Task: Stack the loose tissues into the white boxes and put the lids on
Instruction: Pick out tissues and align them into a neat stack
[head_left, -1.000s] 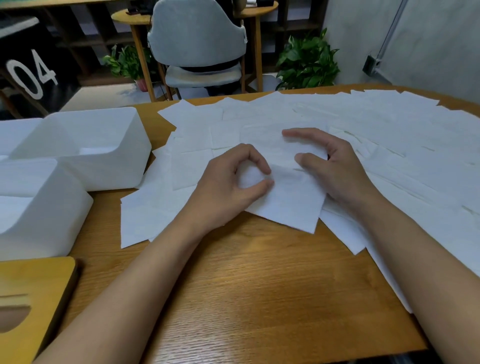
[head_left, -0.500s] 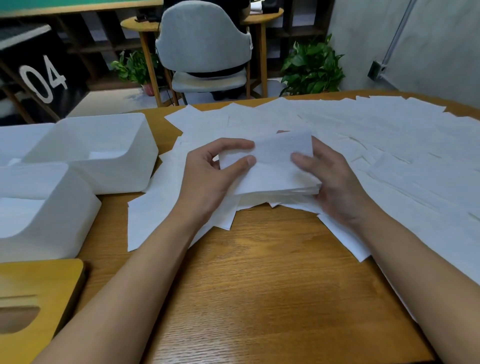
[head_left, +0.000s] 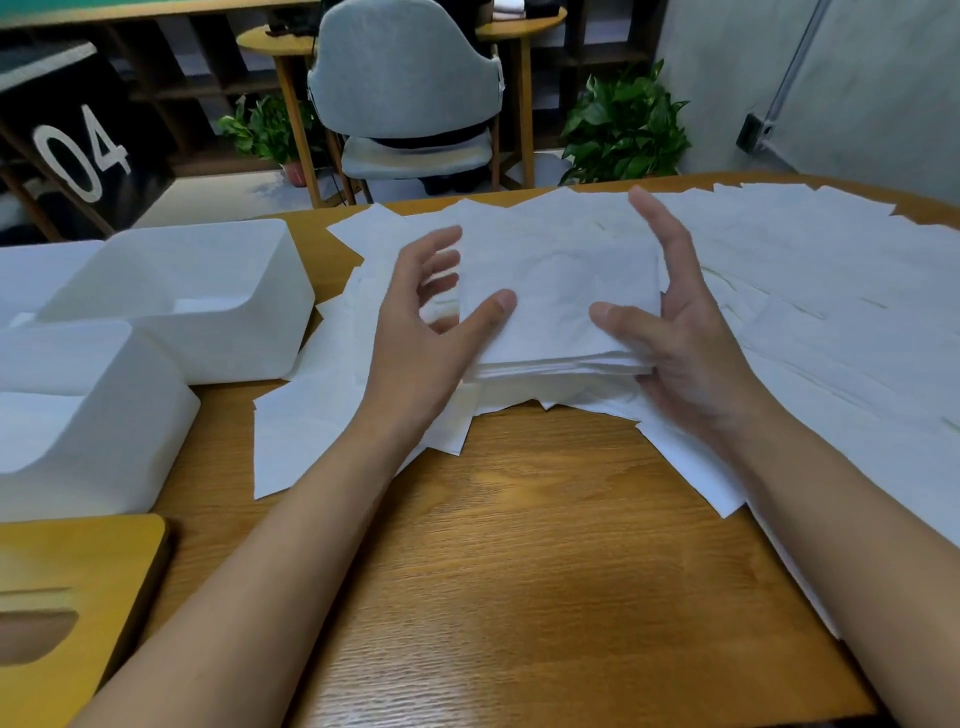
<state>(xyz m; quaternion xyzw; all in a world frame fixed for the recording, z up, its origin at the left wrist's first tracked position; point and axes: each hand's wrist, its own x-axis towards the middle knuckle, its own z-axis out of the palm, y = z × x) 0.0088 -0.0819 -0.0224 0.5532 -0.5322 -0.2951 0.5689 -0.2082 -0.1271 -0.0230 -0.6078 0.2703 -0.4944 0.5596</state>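
Firstly, left hand (head_left: 426, 317): fingers spread and nearly straight, gripping nothing. The thumb tip lies on the top sheet, at the left near corner of the stack of tissues (head_left: 556, 280).

Right hand (head_left: 691, 338): fingers straight, pointing away from the person. The palm is turned inward against the stack's right edge and the thumb lies flat on the top sheet. Whether any finger reaches beneath the stack cannot be told.

Stack of tissues: white, many sheets, squared up, between the two hands at the middle of the desk (head_left: 545, 545). It lies flat, with the layered sheet edges facing the person. The near edge runs left to right, parallel to the desk's front. The outline is close to square in this wide view, so the long axis cannot be told. It sits over the loose tissues (head_left: 810, 312); whether it touches them is unclear.

Loose tissues: single white sheets overlapping at mixed angles, covering the desk from under the hands to its far and right edges. A few jut out to the left of the left forearm.

Far white box (head_left: 218, 312): left of the stack, open top up, lid off, long axis roughly left to right.

Near white box (head_left: 88, 415): just in front of the far one, open top up, cut by the left edge of the view.

Wooden lid (head_left: 78, 571): lower left corner, flat on the desk, oval slot facing up.

Beyond the desk: grey chair (head_left: 405, 78), potted plant (head_left: 623, 130), dark panel (head_left: 78, 156) marked "04".
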